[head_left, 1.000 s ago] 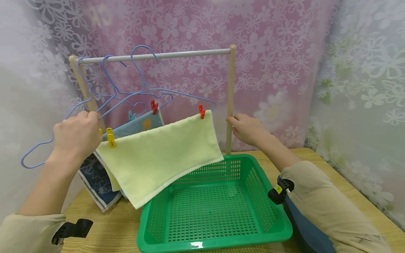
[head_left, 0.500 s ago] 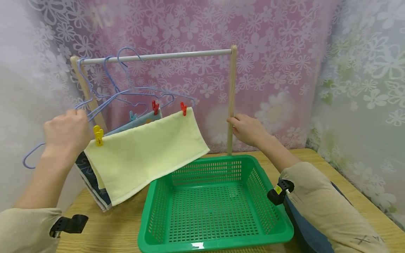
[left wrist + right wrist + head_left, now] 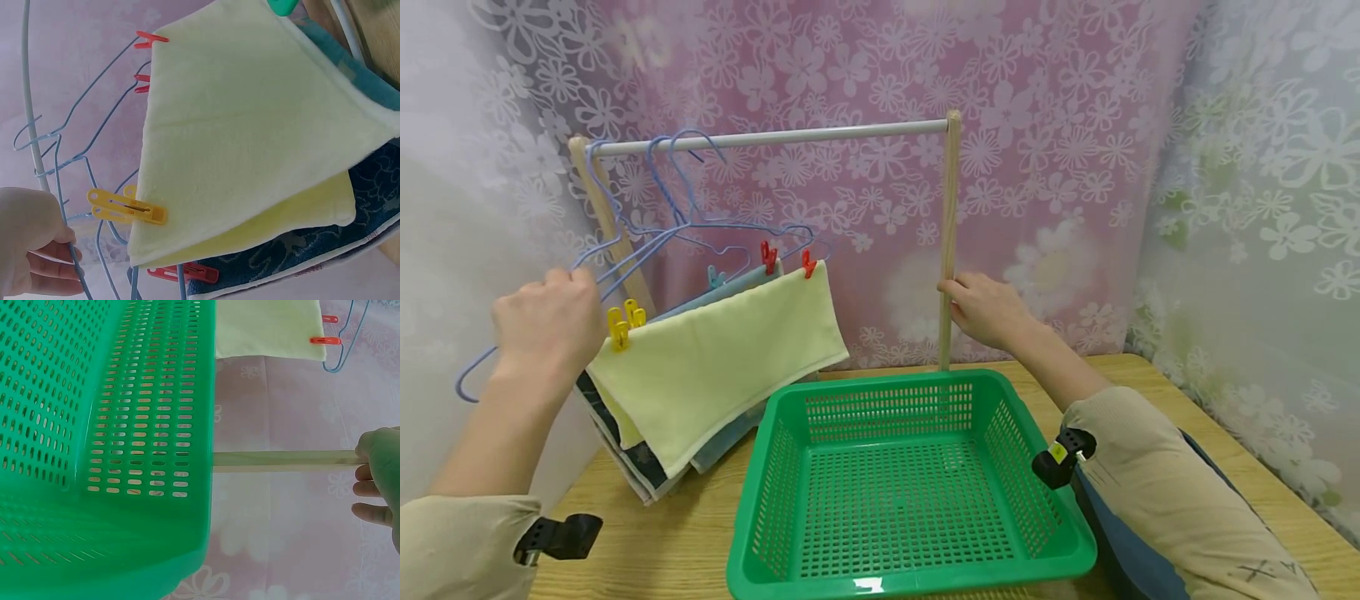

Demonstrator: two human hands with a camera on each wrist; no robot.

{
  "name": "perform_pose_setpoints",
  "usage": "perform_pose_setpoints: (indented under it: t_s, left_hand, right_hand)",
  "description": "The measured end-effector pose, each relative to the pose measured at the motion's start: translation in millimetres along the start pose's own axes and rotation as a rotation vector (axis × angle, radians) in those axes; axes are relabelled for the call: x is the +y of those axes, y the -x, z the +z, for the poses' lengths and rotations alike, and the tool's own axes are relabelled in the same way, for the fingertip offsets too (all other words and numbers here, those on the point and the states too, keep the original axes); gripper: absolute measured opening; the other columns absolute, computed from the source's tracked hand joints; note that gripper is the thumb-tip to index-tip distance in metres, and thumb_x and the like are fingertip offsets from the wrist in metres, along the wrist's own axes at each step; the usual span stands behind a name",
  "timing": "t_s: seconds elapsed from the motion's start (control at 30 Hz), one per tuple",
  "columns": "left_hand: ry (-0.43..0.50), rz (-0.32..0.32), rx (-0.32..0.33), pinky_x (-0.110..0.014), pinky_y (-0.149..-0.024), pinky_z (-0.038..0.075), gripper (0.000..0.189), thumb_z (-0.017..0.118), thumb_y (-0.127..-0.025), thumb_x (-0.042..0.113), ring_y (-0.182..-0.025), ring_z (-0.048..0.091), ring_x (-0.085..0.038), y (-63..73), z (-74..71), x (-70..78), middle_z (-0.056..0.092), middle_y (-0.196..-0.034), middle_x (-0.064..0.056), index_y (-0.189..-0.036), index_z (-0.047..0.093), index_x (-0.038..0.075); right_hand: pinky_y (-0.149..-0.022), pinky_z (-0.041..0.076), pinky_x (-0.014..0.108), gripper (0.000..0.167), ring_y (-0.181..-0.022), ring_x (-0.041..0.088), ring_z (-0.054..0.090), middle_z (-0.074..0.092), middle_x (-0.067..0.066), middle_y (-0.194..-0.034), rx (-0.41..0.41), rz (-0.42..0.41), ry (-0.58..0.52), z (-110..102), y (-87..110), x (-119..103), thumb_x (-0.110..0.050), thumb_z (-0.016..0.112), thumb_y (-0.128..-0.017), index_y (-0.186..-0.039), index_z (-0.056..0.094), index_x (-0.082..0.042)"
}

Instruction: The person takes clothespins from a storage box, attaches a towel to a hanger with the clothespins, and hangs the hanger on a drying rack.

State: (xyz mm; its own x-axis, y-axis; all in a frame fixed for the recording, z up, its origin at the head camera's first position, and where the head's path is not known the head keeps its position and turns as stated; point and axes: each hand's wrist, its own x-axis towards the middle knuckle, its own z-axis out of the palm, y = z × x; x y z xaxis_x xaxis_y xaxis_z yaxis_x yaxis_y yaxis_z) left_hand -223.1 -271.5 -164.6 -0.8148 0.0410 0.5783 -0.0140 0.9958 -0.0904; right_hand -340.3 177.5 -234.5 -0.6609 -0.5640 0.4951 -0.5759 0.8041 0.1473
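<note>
My left hand [image 3: 550,321] grips the lower left side of a blue wire hanger [image 3: 60,203]. The hanger's hook loops over the rack's metal rod [image 3: 812,133]. From it hangs a folded pale yellow towel [image 3: 722,350], tilted down to the left, held by a yellow clothes peg [image 3: 617,333] and a red clothes peg [image 3: 808,263]. Behind it, two more hangers carry a blue towel [image 3: 369,81] and a dark patterned towel [image 3: 375,194], both partly hidden. At the right, my right hand [image 3: 988,310] holds the rack's wooden post [image 3: 950,208] between thumb and fingers.
A green plastic basket [image 3: 820,585] stands on the wooden table [image 3: 595,542] in front of the rack. Something dark blue [image 3: 1120,533] lies to its right, partly under my right sleeve. A pink floral curtain [image 3: 1060,100] hangs behind.
My left hand has moved left and slightly down, sliding the hanger with the yellow towel along the rod toward the other hangers. My right hand stays on the post.
</note>
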Motion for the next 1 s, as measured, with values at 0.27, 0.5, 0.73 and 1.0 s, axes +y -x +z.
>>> perform_pose_setpoints:
  t_s: [0.27,0.5,0.73,1.0]
  left_hand:
    - [0.003,0.004,0.009,-0.051,-0.044,0.034,0.013,0.036,-0.082,-0.002,-0.055,0.046,-0.046,-2.3,2.1,4.8,0.044,-0.069,-0.028,-0.078,0.043,-0.012]
    - [0.009,0.006,0.022,-0.052,-0.046,0.035,0.015,0.038,-0.083,0.000,-0.058,0.047,-0.047,-7.9,0.2,12.8,0.045,-0.071,-0.028,-0.081,0.045,-0.013]
    - [0.019,0.011,0.046,-0.055,-0.047,0.036,0.012,0.048,-0.079,0.000,-0.057,0.047,-0.048,-11.7,-1.7,19.8,0.046,-0.073,-0.029,-0.078,0.044,-0.012]
    - [0.010,0.008,0.070,-0.053,-0.045,0.035,0.011,0.044,-0.079,0.000,-0.053,0.045,-0.044,-15.5,-7.3,22.4,0.046,-0.072,-0.028,-0.077,0.043,-0.011]
  right_hand:
    - [-0.059,0.050,0.037,0.030,-0.085,0.028,0.058,0.059,0.013,-0.099,0.012,-0.006,0.014,-0.1,0.6,0.1,-0.010,0.060,-0.088,-0.117,0.059,-0.006]
    - [-0.055,0.048,0.036,0.029,-0.081,0.027,0.057,0.059,0.013,-0.097,0.007,-0.003,0.030,-0.9,0.3,-0.1,-0.011,0.060,-0.088,-0.117,0.059,-0.007]
    - [-0.051,0.044,0.033,0.028,-0.071,0.024,0.055,0.059,0.012,-0.093,-0.009,0.004,0.031,-2.1,-2.3,-3.0,-0.011,0.060,-0.088,-0.116,0.060,-0.006]
    - [-0.051,0.044,0.033,0.026,-0.072,0.025,0.056,0.059,0.013,-0.093,-0.003,0.006,0.035,-1.9,-4.0,-3.1,-0.010,0.059,-0.089,-0.114,0.061,-0.006]
